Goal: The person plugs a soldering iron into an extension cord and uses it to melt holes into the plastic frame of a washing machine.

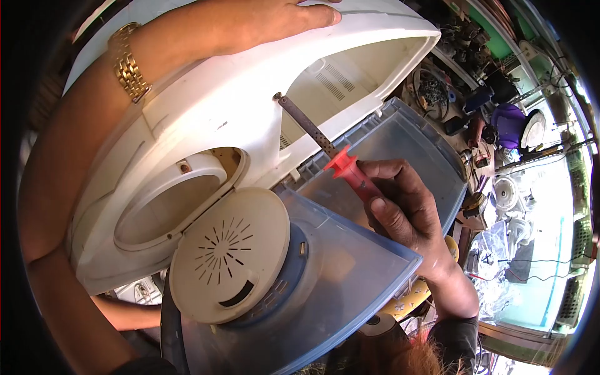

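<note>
My right hand [406, 206] is closed around the red handle of a screwdriver [362, 181]. The screwdriver's dark, spotted shaft slants up and left, and its tip sits right at a small screw [277, 97] on a white plastic casing [219, 119]. The casing looks like a washing machine top and stands tilted, with one large opening and one round opening. My left hand [309, 17] lies flat over the casing's upper edge, its fingers partly cut off by the frame. A gold watch [129, 69] circles that wrist.
Below the casing are a translucent blue lid [350, 262] and a round beige slotted cover [228, 250]. At right stand a cluttered shelf with a purple container [509, 125], a clear plastic bag [494, 269] and loose wires. A bare limb [128, 314] shows at lower left.
</note>
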### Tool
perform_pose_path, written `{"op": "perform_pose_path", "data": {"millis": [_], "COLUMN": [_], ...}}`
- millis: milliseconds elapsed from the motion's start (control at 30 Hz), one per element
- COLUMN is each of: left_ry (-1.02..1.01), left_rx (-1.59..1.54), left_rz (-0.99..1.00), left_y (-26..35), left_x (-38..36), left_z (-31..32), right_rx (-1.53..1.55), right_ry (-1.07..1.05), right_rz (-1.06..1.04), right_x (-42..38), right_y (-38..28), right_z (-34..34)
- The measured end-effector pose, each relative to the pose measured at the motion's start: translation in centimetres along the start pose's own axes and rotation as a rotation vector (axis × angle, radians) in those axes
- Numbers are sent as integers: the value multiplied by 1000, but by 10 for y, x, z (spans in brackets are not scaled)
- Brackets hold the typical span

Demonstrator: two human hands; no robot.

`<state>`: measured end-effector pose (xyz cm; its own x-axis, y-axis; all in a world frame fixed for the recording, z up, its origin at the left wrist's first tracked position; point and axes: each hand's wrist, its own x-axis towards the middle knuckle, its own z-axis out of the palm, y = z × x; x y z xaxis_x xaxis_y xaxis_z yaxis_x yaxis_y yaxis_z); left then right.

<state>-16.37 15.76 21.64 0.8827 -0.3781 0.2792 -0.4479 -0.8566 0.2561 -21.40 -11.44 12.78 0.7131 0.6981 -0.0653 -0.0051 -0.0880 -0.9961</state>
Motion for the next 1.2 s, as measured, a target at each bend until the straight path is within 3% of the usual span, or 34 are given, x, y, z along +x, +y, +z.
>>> {"op": "perform_pose_path", "data": {"millis": [133,1200], "left_ry": [-4,-20], "left_rx": [-5,39], "left_rz": [-29,-26], "left_y": [-26,-19], "left_x": [14,10], "left_z": [13,9], "right_rx": [-11,-43], "right_ry": [6,35], "right_rz": [-6,-63], "right_x": [0,2], "right_y": [0,2], "right_z": [0,1]}}
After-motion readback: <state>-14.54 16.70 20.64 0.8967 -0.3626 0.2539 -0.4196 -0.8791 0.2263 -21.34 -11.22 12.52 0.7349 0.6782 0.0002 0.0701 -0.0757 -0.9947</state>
